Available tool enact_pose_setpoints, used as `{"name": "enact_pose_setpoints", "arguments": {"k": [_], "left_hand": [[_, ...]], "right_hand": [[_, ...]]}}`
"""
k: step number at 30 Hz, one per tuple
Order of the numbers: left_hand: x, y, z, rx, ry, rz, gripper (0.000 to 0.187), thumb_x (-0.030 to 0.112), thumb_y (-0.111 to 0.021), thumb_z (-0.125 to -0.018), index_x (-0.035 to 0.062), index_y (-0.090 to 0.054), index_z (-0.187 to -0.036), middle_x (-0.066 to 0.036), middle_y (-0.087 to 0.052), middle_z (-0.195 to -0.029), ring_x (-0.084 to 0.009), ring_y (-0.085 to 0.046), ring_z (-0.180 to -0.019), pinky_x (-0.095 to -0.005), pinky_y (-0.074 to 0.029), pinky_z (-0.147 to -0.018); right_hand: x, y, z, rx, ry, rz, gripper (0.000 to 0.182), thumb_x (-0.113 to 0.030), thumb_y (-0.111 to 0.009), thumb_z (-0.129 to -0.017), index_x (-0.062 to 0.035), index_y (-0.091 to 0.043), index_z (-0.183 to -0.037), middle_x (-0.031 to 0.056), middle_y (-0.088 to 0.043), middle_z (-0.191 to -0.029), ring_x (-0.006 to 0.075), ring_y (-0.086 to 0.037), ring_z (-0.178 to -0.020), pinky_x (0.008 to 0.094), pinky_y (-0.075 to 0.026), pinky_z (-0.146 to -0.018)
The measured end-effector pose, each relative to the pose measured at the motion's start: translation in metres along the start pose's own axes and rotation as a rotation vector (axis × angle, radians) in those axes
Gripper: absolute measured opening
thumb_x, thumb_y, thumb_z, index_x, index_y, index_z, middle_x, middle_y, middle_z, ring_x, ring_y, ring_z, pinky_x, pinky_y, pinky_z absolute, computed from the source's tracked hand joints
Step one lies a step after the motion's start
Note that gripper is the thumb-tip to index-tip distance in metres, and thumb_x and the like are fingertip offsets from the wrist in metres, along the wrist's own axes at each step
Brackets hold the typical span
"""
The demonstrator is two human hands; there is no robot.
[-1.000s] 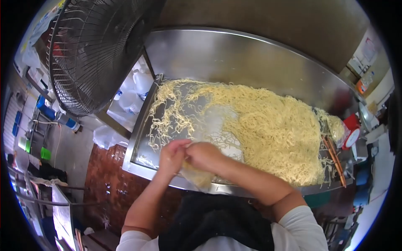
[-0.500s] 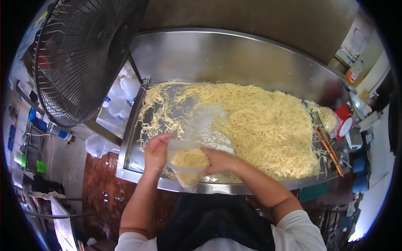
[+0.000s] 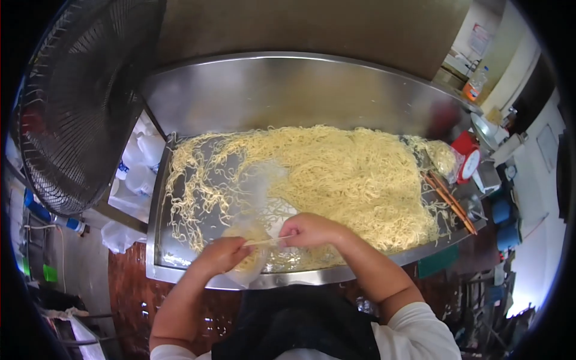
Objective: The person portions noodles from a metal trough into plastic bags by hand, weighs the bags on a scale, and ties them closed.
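Note:
A clear plastic bag of noodles (image 3: 249,264) hangs at the front edge of the steel tray (image 3: 336,276). My left hand (image 3: 225,253) is closed on the bag's top edge. My right hand (image 3: 306,231) has its fingers curled in a pinch on the other end of that edge, which is pulled into a thin pale line between both hands. Behind them lies a wide heap of yellow noodles (image 3: 354,180), with loose strands thinning out to the left.
A large black fan (image 3: 78,102) stands at the left, near white plastic jugs (image 3: 150,147). On the right are wooden sticks (image 3: 450,201), a red scale (image 3: 468,159) and another bag of noodles (image 3: 443,157). A tall steel panel (image 3: 288,90) backs the tray.
My right hand has moved from the bag's side up to its top edge. The open bag mouth is now drawn flat and taut between my hands. The view has shifted.

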State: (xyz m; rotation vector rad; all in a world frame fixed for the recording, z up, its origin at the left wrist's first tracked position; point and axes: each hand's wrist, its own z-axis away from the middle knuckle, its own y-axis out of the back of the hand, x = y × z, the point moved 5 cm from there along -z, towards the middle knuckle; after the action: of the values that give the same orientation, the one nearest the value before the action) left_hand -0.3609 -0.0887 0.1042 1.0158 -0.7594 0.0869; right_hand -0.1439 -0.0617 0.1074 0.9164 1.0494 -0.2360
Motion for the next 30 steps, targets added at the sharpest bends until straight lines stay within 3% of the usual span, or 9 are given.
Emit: {"name": "enact_pose_setpoints", "arguments": {"k": [6,8,13,16,18,20,23,26,30], "left_hand": [[-0.033,0.021,0.042,-0.093,0.261,-0.468,0.034,0.037,-0.048,-0.090,0.0074,-0.066,-0.090,-0.017,-0.067,-0.088,-0.0357,-0.064,-0.088,-0.0465,-0.050,-0.076],[-0.045,0.020,0.050,-0.143,0.330,-0.557,0.030,0.033,-0.050,-0.088,0.0085,-0.068,-0.090,-0.015,-0.068,-0.089,-0.0333,-0.065,-0.089,-0.0451,-0.051,-0.077],[-0.041,0.030,0.070,-0.075,0.356,-0.534,0.032,0.034,-0.067,-0.078,0.0141,-0.066,-0.103,-0.012,-0.069,-0.091,-0.0309,-0.066,-0.088,-0.0435,-0.051,-0.077],[-0.042,0.033,0.079,0.110,0.243,-0.432,0.034,0.028,-0.065,-0.078,0.0145,-0.065,-0.109,-0.013,-0.068,-0.091,-0.0319,-0.065,-0.087,-0.0442,-0.051,-0.077],[-0.036,0.039,0.083,0.153,0.236,-0.267,0.036,0.020,-0.062,-0.077,0.0143,-0.065,-0.112,-0.015,-0.068,-0.089,-0.0325,-0.065,-0.085,-0.0439,-0.051,-0.076],[-0.032,0.045,0.084,0.225,0.186,-0.152,0.038,0.013,-0.059,-0.076,0.0140,-0.064,-0.114,-0.016,-0.067,-0.088,-0.0329,-0.065,-0.083,-0.0430,-0.050,-0.075],[-0.029,0.047,0.089,0.407,0.115,-0.036,0.040,0.006,-0.056,-0.076,0.0132,-0.064,-0.114,-0.018,-0.067,-0.090,-0.0344,-0.064,-0.083,-0.0413,-0.050,-0.075],[-0.029,0.049,0.091,0.626,0.173,0.125,0.034,0.007,-0.057,-0.079,0.0115,-0.064,-0.113,-0.019,-0.066,-0.096,-0.0367,-0.063,-0.085,-0.0396,-0.051,-0.076],[-0.052,0.038,0.076,0.793,0.080,0.493,0.026,0.014,-0.059,-0.087,0.0075,-0.064,-0.112,-0.019,-0.067,-0.098,-0.0332,-0.066,-0.086,-0.0332,-0.050,-0.077]], "right_hand": [[0.061,0.053,0.023,0.441,-0.525,-0.112,0.042,-0.045,-0.065,-0.084,-0.0032,-0.066,-0.077,0.0079,-0.059,-0.063,0.0163,-0.052,-0.059,0.0325,-0.044,-0.059],[0.077,0.075,0.020,0.625,-0.399,-0.012,0.042,-0.045,-0.065,-0.083,-0.0035,-0.066,-0.075,0.0096,-0.058,-0.059,0.0202,-0.054,-0.056,0.0351,-0.044,-0.057],[0.037,0.072,0.006,0.591,-0.150,1.120,0.035,-0.040,-0.067,-0.078,-0.0068,-0.068,-0.090,0.0138,-0.066,-0.099,0.0284,-0.063,-0.089,0.0400,-0.049,-0.078],[-0.005,0.044,-0.027,0.153,-0.293,0.532,0.038,-0.037,-0.067,-0.077,-0.0081,-0.067,-0.102,0.0165,-0.056,-0.124,0.0288,-0.056,-0.111,0.0387,-0.045,-0.094],[-0.031,0.002,-0.042,0.184,0.012,0.355,0.039,-0.035,-0.067,-0.075,-0.0076,-0.066,-0.103,0.0171,-0.057,-0.123,0.0305,-0.055,-0.113,0.0403,-0.045,-0.095],[-0.035,-0.041,-0.062,0.260,0.183,0.319,0.035,-0.031,-0.066,-0.075,-0.0067,-0.066,-0.101,0.0159,-0.064,-0.110,0.0325,-0.060,-0.102,0.0436,-0.048,-0.087],[-0.022,-0.072,-0.083,-0.150,-0.101,0.498,0.030,-0.026,-0.063,-0.077,-0.0055,-0.066,-0.099,0.0150,-0.067,-0.095,0.0342,-0.063,-0.091,0.0449,-0.049,-0.078],[-0.034,-0.056,-0.071,-0.141,-0.252,0.628,0.025,-0.021,-0.060,-0.077,-0.0064,-0.066,-0.097,0.0155,-0.066,-0.089,0.0347,-0.064,-0.086,0.0440,-0.050,-0.075],[-0.094,-0.046,-0.057,0.045,0.041,0.408,0.027,-0.031,-0.064,-0.076,-0.0102,-0.068,-0.093,0.0150,-0.066,-0.082,0.0351,-0.064,-0.078,0.0444,-0.050,-0.070]]}}
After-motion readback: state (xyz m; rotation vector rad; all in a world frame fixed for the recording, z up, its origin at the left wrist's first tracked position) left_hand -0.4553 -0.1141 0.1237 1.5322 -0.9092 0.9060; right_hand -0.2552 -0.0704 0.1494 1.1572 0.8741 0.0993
